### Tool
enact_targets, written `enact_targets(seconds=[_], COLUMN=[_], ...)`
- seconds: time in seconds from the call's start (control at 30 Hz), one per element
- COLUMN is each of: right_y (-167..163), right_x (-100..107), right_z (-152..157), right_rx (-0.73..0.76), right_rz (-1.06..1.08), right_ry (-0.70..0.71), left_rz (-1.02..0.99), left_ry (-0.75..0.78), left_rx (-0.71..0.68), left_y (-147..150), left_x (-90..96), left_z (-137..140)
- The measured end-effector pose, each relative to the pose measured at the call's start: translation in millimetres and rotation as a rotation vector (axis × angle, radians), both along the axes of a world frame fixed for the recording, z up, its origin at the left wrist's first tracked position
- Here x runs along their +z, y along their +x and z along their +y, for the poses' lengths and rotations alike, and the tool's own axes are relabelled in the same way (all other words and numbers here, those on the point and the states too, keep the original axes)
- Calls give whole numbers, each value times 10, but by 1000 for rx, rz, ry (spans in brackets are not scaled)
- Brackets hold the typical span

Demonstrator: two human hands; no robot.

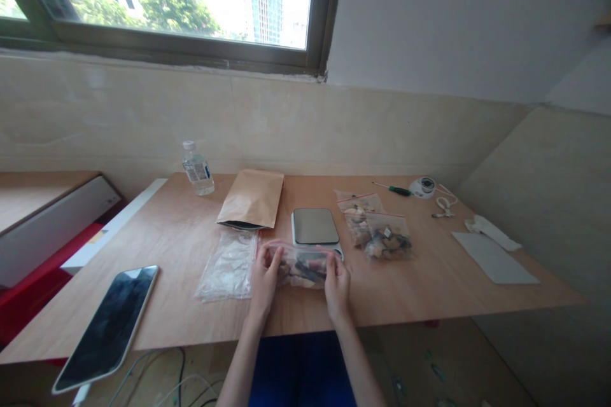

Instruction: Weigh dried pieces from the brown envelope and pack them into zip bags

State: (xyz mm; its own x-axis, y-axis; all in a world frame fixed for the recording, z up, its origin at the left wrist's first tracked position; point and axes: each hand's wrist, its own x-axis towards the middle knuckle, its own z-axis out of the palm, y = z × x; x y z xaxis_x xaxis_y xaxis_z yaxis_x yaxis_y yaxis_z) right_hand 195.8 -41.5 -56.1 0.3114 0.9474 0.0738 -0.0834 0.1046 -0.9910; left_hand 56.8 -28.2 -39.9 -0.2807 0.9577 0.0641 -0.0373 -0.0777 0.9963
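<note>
A clear zip bag (301,272) with a red seal line, filled with brown and dark dried pieces, is held between my two hands near the table's front edge. My left hand (267,273) pinches its upper left corner. At the opposite top corner, the fingers of my right hand (337,280) are closed on the plastic. Directly behind the bag lies a small scale (316,226) with a metal plate, its front partly covered by the bag and hand. Flat clear empty bags (228,267) lie beside my left hand.
Two more filled zip bags (389,238) overlap right of the scale. A brown paper pouch (252,197) and a water bottle (198,168) are at the back left. A phone (112,324) overhangs the front edge. Rightward are a screwdriver (400,191), a camera (424,187) and a white sheet (494,259).
</note>
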Motion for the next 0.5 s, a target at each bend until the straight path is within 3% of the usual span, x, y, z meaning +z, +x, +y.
enact_targets(seconds=[0.1, 0.3, 0.5], right_y=[11, 112, 193], right_x=[-41, -50, -127], right_z=[5, 45, 59], right_rx=[-113, -71, -151], right_rz=[-102, -180, -155], right_ry=[12, 27, 55], left_rz=[69, 69, -60], left_ry=[26, 34, -32], left_rx=[-73, 32, 103], left_y=[29, 20, -15], left_x=[-41, -92, -153], left_z=[-21, -15, -9])
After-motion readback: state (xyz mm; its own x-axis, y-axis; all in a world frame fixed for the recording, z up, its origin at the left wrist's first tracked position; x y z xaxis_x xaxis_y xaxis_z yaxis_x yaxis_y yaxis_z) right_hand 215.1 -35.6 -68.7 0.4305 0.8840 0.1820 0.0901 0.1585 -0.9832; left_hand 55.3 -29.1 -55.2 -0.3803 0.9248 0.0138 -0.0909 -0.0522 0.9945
